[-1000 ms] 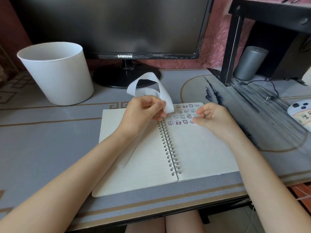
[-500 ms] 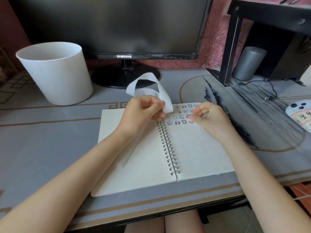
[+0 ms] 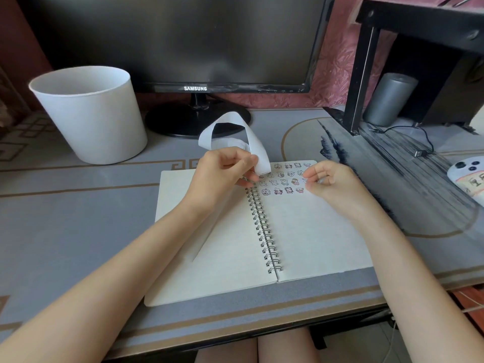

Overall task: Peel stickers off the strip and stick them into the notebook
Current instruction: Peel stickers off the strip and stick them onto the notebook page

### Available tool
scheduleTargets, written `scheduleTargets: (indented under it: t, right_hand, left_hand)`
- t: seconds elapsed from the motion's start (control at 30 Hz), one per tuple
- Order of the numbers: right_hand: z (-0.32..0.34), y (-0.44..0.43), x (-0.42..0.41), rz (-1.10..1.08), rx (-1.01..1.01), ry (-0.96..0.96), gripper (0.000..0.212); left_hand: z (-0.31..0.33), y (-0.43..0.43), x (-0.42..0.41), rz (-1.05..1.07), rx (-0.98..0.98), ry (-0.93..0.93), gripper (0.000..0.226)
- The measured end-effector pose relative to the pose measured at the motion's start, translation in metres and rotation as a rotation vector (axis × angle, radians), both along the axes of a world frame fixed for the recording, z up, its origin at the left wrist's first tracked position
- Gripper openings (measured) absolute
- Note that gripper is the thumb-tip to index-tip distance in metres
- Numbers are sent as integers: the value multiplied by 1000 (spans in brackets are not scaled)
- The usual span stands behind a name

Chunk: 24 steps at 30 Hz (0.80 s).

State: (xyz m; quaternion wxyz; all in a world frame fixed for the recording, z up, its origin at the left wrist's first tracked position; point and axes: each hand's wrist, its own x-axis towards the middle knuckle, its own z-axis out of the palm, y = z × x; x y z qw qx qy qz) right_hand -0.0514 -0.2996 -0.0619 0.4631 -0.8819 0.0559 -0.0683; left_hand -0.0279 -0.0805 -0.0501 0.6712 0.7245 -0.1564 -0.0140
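An open spiral notebook [image 3: 309,239] lies flat on the desk in front of me. Several small cartoon stickers [image 3: 284,182] sit in rows at the top of its right page. My left hand [image 3: 225,174] pinches a white sticker strip [image 3: 258,150] that curls up in a loop above the spiral binding; another length of the strip hangs down over the left page. My right hand [image 3: 330,183] hovers at the right end of the sticker rows, fingers curled together with the tips pinched. Whether a sticker is between those fingertips is too small to tell.
A white bucket [image 3: 90,113] stands at the back left. A Samsung monitor [image 3: 195,61] on its black stand is behind the notebook. A black shelf frame [image 3: 364,79], a grey cylinder speaker [image 3: 390,98], a USB cable [image 3: 419,153] and a white phone [image 3: 468,176] are at the right.
My right hand has lifted slightly and shifted left along the sticker rows, its fingers curling in. My left hand still holds the looped strip in the same place.
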Motion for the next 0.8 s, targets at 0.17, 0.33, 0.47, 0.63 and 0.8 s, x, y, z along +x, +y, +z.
scheduleTargets:
  t: [0.17,0.33,0.47,0.63,0.8]
  right_hand:
    - [16,7,-5,-4,96,-64,12]
    - [36,32,-4,188,88,-171,19]
    - [35,48,1,263,78,-276,22]
    - [25,52,3,223,129,-314,22]
    - [22,53,1,200,269,-338,22]
  left_hand:
    - [1,-1,-1,12,-6,-16,20]
    - [3,1,-1,23,-11,-40,20]
    - [4,1,-2,23,-30,-53,19]
    - [6,0,-4,16,-62,-47,19]
    - [4,0,-3,-17,-24,-14,13]
